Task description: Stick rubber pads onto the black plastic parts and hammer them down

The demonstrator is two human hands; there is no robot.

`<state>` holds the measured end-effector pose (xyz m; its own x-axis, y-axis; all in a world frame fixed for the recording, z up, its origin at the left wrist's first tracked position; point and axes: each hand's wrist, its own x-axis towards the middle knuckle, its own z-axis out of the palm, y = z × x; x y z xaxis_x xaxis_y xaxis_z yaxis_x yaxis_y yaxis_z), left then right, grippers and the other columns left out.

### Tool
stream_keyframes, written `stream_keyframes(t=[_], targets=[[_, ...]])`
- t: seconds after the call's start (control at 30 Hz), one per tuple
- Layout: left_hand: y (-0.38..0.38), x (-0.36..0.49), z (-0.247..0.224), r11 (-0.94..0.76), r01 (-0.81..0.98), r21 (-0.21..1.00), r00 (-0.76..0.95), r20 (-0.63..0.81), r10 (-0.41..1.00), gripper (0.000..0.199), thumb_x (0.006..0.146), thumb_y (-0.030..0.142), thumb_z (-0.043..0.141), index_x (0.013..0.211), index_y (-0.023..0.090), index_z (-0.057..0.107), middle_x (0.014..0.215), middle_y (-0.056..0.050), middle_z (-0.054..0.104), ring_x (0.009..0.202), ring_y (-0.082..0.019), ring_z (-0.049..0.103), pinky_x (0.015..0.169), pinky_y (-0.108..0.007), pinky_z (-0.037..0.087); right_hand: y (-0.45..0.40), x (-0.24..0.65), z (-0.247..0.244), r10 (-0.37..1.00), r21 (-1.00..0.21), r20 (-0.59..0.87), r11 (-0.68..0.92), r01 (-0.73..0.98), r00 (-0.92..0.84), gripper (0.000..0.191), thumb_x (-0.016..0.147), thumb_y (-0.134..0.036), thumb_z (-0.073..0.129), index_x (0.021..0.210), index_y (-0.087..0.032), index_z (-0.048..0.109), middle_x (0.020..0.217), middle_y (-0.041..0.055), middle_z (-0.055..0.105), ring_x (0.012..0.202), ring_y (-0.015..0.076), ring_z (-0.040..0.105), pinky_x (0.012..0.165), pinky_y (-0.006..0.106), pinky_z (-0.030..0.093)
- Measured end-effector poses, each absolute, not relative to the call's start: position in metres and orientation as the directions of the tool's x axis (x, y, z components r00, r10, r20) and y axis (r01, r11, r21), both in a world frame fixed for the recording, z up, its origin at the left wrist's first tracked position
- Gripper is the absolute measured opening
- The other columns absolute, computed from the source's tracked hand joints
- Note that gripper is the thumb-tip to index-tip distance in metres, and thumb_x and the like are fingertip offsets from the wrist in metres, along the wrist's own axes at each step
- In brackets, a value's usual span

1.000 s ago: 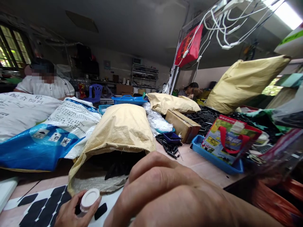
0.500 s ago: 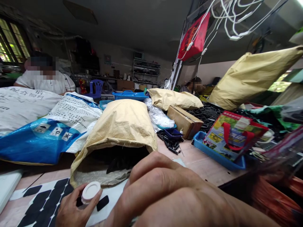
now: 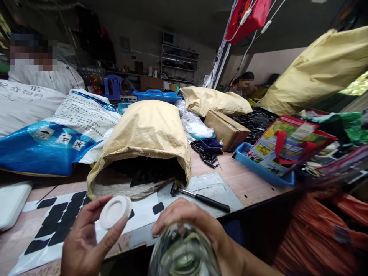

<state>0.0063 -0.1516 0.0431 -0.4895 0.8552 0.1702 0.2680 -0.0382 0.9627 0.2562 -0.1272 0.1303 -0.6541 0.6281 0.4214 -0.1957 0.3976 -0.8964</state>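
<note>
My left hand (image 3: 89, 234) pinches a round white lid (image 3: 115, 212) between thumb and fingers, over the front of the table. My right hand (image 3: 192, 218) is wrapped around a clear bottle (image 3: 184, 255) close to the camera, cut off by the lower edge of the view. Below the left hand lies a white sheet with black rounded pads (image 3: 57, 218). Beyond the right hand, a hammer (image 3: 204, 198) with a black handle rests on a grey plate (image 3: 214, 184).
An open tan sack (image 3: 152, 130) with dark pieces inside lies mid-table. Left of it is a blue and white sack (image 3: 71, 130). A blue tray (image 3: 258, 163) with a printed bag stands right, near a cardboard box (image 3: 227, 130). Co-workers sit behind. Orange cloth (image 3: 301, 230) hangs lower right.
My right hand has come down from close before the camera, and the clear bottle in it now shows. The left hand has risen slightly with the lid. The view has tilted down, uncovering the hammer.
</note>
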Motion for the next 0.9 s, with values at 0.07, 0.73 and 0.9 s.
stream_keyframes(t=[0.07, 0.73, 0.9], targets=[[-0.163, 0.024, 0.066, -0.094, 0.09, 0.992, -0.402, 0.122, 0.907, 0.065, 0.07, 0.057, 0.08, 0.121, 0.021, 0.06, 0.115, -0.007, 0.073, 0.101, -0.028, 0.071, 0.081, -0.031, 0.059, -0.129, 0.255, 0.107, 0.741, -0.934, 0.351, 0.321, -0.157, -0.572, 0.082, 0.057, -0.06, 0.087, 0.123, -0.021, 0.058, 0.114, 0.0095, 0.068, 0.098, 0.0236, 0.067, 0.085, 0.034, 0.055], [-0.158, 0.078, 0.09, -0.437, 0.616, 0.655, 0.079, 0.501, 0.862, 0.036, 0.078, 0.043, 0.077, 0.107, 0.024, 0.07, 0.11, -0.008, 0.071, 0.107, -0.028, 0.064, 0.093, -0.041, 0.054, -0.145, 0.252, 0.024, 0.903, -0.952, 0.306, 0.29, -0.098, -0.301, 0.076, 0.056, -0.015, 0.079, 0.127, -0.021, 0.052, 0.113, 0.0048, 0.066, 0.094, 0.0188, 0.064, 0.083, 0.028, 0.054], [-0.155, 0.078, 0.091, -0.299, 0.738, 0.605, 0.037, 0.406, 0.913, 0.037, 0.073, 0.055, 0.079, 0.091, 0.023, 0.069, 0.096, -0.007, 0.071, 0.097, -0.028, 0.063, 0.082, -0.038, 0.052, -0.143, 0.252, 0.014, 0.922, -0.962, 0.266, 0.27, -0.027, -0.282, 0.083, 0.053, -0.013, 0.082, 0.129, -0.022, 0.051, 0.113, 0.0042, 0.066, 0.092, 0.0185, 0.064, 0.081, 0.028, 0.054]])
